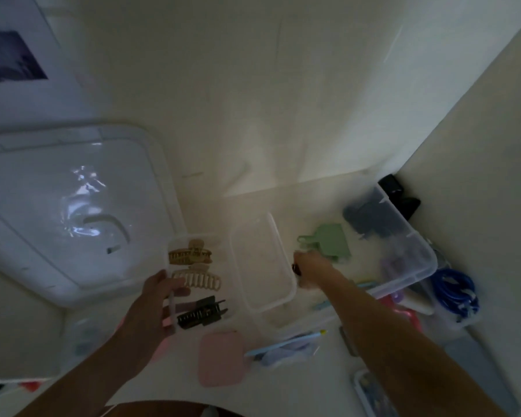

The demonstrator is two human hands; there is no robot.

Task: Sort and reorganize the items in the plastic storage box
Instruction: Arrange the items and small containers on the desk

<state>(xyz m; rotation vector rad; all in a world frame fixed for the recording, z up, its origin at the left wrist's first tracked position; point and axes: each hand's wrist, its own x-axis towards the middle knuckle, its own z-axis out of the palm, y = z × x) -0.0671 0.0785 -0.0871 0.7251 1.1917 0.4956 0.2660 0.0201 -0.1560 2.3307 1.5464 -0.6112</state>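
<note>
**Dark clip in the right hand, tray of clips in the left**

Left hand (160, 299) gripping the near left edge of a small clear tray (175, 245), thumb curled over the rim. Three claw clips in that tray, in a row running away from the body: gold clip (190, 255) farthest, cream clip (197, 281) in the middle, black clip (200, 313) nearest. Long axes all crosswise to the tray.

Right hand (309, 266) reaching out over the floor, fingers closed on a small dark item (297, 269), probably another clip; too little showing to be sure. Just left of that hand, an empty clear tray (262, 263), long axis pointing away from the body, standing between the hand and the clip tray. Judged from this: dark item bound leftward, across the empty tray to the clip tray held by the left hand, or straight down into the empty one. Right hand far nearer to the empty tray.

Beyond the right hand, a green item (331, 242), and past it the bigger storage box (403, 245) with dark things inside, blurred through the plastic. Large lid (73, 206) lying at left. Pink pouch (221, 358) near the body. Blue cord (454, 288) at far right.

Dim, soft picture; right fingertips hidden behind the hand; items under the right forearm cut off and hard to name.
</note>
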